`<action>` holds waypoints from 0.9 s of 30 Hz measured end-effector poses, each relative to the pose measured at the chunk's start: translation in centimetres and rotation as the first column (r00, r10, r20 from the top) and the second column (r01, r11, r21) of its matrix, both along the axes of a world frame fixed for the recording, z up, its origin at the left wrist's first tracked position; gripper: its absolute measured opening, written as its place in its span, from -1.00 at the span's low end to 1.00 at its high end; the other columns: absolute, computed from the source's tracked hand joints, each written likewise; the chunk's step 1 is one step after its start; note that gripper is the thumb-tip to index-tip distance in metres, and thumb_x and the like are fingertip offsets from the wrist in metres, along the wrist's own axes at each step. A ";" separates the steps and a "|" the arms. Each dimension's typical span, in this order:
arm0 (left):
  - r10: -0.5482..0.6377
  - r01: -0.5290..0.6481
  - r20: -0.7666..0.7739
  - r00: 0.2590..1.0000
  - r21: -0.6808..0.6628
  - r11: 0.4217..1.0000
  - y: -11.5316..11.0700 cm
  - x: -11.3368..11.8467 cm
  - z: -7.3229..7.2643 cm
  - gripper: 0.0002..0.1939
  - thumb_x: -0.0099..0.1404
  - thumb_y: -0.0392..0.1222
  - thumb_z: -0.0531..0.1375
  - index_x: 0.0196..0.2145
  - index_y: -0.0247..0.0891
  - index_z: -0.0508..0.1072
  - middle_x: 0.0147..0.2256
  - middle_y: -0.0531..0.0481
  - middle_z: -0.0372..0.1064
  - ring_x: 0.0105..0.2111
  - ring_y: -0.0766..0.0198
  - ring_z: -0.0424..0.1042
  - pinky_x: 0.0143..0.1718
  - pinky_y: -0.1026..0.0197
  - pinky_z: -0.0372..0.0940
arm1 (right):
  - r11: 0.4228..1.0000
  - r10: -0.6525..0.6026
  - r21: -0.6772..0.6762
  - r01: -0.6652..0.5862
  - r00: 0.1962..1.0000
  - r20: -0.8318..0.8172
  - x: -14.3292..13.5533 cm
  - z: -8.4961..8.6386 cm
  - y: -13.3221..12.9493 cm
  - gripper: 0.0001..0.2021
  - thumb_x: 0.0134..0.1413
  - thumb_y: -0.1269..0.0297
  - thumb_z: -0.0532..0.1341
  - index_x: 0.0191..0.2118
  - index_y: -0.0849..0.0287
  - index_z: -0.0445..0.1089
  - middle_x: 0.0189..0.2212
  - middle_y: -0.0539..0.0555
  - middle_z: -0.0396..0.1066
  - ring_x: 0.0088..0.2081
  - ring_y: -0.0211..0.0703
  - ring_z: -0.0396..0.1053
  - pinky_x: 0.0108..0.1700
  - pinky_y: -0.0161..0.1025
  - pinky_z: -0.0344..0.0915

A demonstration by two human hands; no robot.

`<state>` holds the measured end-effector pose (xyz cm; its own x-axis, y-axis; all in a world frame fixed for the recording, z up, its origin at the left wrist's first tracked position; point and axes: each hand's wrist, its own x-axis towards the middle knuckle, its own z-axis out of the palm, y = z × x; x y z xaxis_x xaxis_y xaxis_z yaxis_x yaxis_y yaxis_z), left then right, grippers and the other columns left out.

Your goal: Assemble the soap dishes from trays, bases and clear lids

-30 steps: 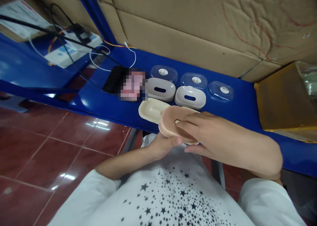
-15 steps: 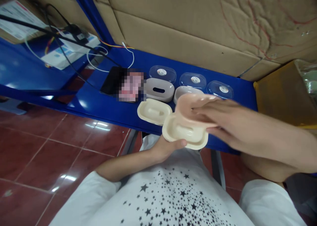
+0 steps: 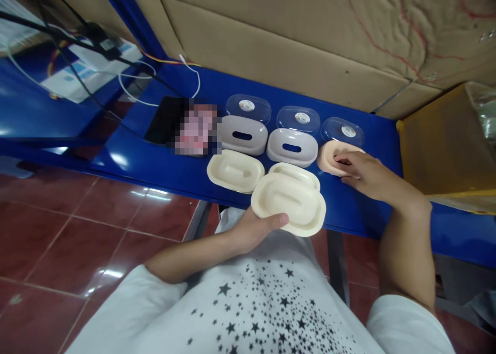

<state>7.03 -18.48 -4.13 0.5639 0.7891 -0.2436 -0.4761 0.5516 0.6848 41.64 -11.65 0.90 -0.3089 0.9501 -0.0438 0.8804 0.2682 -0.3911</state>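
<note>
In the head view my left hand (image 3: 256, 230) grips a cream oval soap-dish tray (image 3: 289, 201) by its near left edge, thumb on the rim, above the bench's front edge. My right hand (image 3: 366, 173) has its fingers inside a peach oval soap dish (image 3: 329, 155), which rests at the right end of the row; the fingertips are partly hidden. To its left stand two pale grey slotted soap dishes, a left one (image 3: 242, 147) and a middle one (image 3: 292, 161). Below them lie two cream trays, a left one (image 3: 235, 170) and another (image 3: 298, 173) partly covered by the held tray.
Three clear oval lids with round stickers, such as the middle one (image 3: 298, 119), line the back of the blue bench (image 3: 186, 181). A blurred pink-and-black object (image 3: 194, 129) lies left. Cables and a white box (image 3: 70, 75) are further left; a yellow-edged carton (image 3: 437, 147) stands right.
My right hand has moved right and down, bringing the peach dish from over the held tray to the row's right end. The grey dish and cream tray behind it now show.
</note>
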 end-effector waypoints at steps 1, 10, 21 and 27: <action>0.008 -0.008 -0.012 1.000 -0.001 1.000 0.0 0.0 0.0 -0.12 0.10 0.10 0.58 0.30 -0.19 0.44 0.15 -0.26 0.56 0.25 -0.19 0.48 0.37 -0.29 0.28 | 0.999 0.022 0.029 -0.023 1.000 0.004 -0.8 0.5 -0.3 -0.54 0.27 0.14 0.27 0.25 0.01 0.43 0.28 0.26 0.48 0.27 0.36 0.46 0.27 0.39 0.42; -0.025 0.027 -0.018 1.000 0.178 0.984 -0.2 0.2 0.2 -0.28 0.22 0.17 0.51 0.22 -0.20 0.52 0.19 -0.23 0.55 0.31 -0.23 0.44 0.35 -0.20 0.33 | 0.916 0.365 0.193 -0.353 0.930 -0.033 -13.5 3.9 -8.2 -0.47 0.46 0.05 0.27 0.42 0.00 0.29 0.37 0.20 0.42 0.39 0.19 0.35 0.42 0.29 0.26; -0.283 0.285 -0.040 0.958 0.218 0.934 1.5 -1.7 1.5 -0.48 0.37 -0.17 0.44 0.24 0.02 0.51 0.26 -0.17 0.42 0.04 0.09 0.60 0.04 -0.01 0.57 | 0.957 0.077 0.289 0.009 0.955 -0.286 -5.7 0.8 -12.5 -0.51 0.32 0.47 0.25 0.21 -0.24 0.48 0.20 0.04 0.56 0.24 0.20 0.52 0.29 0.34 0.37; -0.150 0.162 -0.070 0.986 0.205 0.965 2.2 -4.1 2.1 -0.78 0.47 -0.07 0.34 -0.02 -0.20 0.62 -0.07 -0.13 0.56 -0.19 0.20 0.60 -0.23 0.16 0.59 | 0.927 -0.132 0.342 0.154 0.988 -0.085 -3.7 -2.6 -14.0 -0.55 0.35 0.34 0.26 0.26 -0.25 0.48 0.20 0.09 0.57 0.21 0.29 0.53 0.26 0.37 0.36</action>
